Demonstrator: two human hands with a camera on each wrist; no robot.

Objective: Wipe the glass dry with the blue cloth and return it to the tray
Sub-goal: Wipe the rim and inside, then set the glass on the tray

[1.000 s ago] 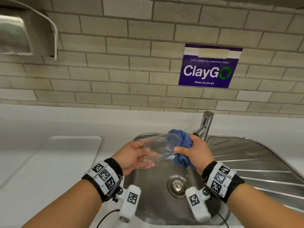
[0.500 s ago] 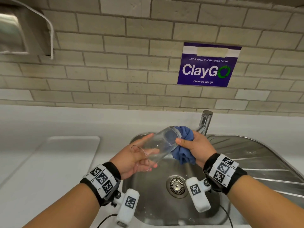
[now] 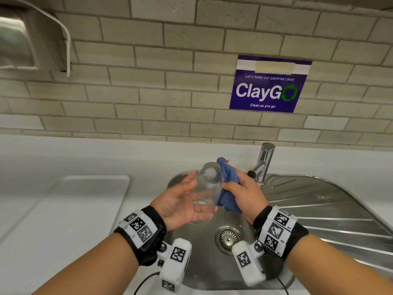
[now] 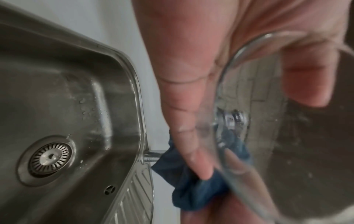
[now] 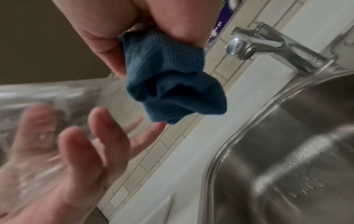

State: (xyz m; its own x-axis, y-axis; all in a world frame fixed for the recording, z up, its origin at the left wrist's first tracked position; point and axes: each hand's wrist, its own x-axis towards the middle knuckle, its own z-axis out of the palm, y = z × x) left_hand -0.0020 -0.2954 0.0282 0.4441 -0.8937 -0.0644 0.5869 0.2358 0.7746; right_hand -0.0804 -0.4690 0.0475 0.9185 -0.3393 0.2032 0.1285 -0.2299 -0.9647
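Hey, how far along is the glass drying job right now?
Midway. Done: nothing finished shows yet. In hand: the left hand supports the glass over the sink while the right hand rubs it with the blue cloth. Left: finish wiping, then set it on the tray.

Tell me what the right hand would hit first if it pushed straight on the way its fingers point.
Likely the glass: the right hand holds the blue cloth against its side, fingers pointing left towards it. Past the glass lies the left hand. Depth is hard to judge.
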